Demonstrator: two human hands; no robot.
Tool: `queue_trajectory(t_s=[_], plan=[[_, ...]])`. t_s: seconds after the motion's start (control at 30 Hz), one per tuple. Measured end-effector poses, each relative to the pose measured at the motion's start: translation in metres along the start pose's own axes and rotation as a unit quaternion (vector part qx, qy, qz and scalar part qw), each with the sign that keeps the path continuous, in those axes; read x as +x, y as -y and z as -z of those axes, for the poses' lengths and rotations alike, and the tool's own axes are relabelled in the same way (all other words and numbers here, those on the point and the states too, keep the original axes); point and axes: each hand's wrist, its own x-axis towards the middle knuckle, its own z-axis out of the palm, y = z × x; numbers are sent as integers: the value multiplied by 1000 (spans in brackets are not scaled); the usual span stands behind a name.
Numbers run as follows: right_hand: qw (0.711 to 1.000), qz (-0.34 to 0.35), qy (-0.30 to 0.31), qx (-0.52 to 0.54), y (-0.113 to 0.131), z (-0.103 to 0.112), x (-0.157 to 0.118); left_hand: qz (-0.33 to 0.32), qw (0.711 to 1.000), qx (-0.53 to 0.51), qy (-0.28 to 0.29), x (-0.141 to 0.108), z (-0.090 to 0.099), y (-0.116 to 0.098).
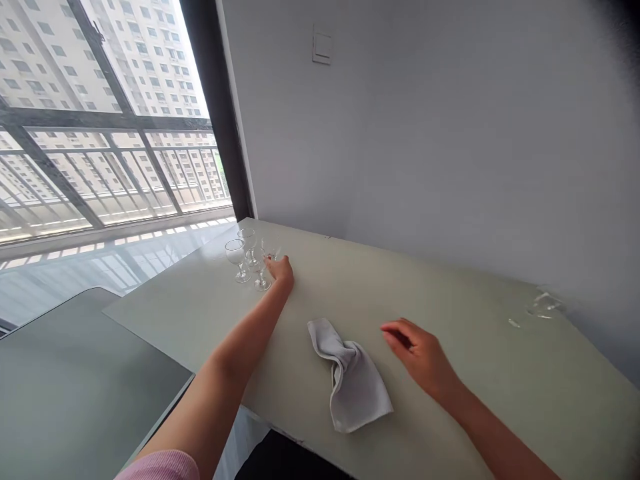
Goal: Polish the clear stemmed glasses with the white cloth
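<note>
My left hand point(281, 268) reaches to the far left part of the table, its fingers closed around a clear wine glass point(271, 247) that they partly hide. Close beside it stand several more stemmed glasses, among them one wine glass point(235, 253) on the left and another point(247, 237) behind. A grey cloth point(357, 383), twisted in its middle, lies near the table's front edge. Just right of the cloth, my right hand point(417, 353) hovers with its fingers curled in and nothing seen in them.
The pale table point(450, 407) runs along a grey wall point(450, 133). On its right end lies a clear object point(546, 305) with a small clear piece point(514, 323) nearby. A dark grey surface point(90, 387) adjoins at left. Tall windows point(115, 120) stand behind.
</note>
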Motion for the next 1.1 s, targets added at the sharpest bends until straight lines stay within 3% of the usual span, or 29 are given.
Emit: queue_trajectory(t_s=[0.07,0.13,0.23,0.3,0.37,0.43,0.47,0.5,0.57,0.63,0.73,0.83,0.97,1.1], plan=[[992,100,65,-48,34,-32,1,30,999,-1,-31,5,-2,0],[974,162,83,-136,52,-61,1,45,998,-5,-43,8,-3,1],[948,174,85,-254,56,-91,3,44,999,-8,-31,8,-3,3],[949,153,91,-260,49,-98,7,37,999,-9,-6,2,-3,4],[973,113,100,-176,38,-93,16,22,999,-8,32,-9,-4,3],[995,25,100,-3,27,-79,26,-3,997,-6,81,-27,-6,1],[990,-32,88,106,21,-70,32,-18,994,-4,109,-37,-7,0],[970,-89,70,217,15,-60,37,-33,990,-1,137,-47,-7,-2],[898,-175,19,403,5,-42,45,-62,980,10,191,-67,-7,-6],[830,-212,-33,514,-3,-26,50,-88,969,19,228,-83,-5,-11],[768,-245,-107,582,-9,-11,53,-155,952,44,260,-97,-1,-16],[738,-283,-138,597,-7,-5,54,-250,921,97,283,-103,3,-15],[743,-291,-168,578,-8,-4,55,-313,891,148,295,-107,3,-9],[780,-231,-297,499,-15,-4,54,-328,876,190,299,-109,4,-7]])
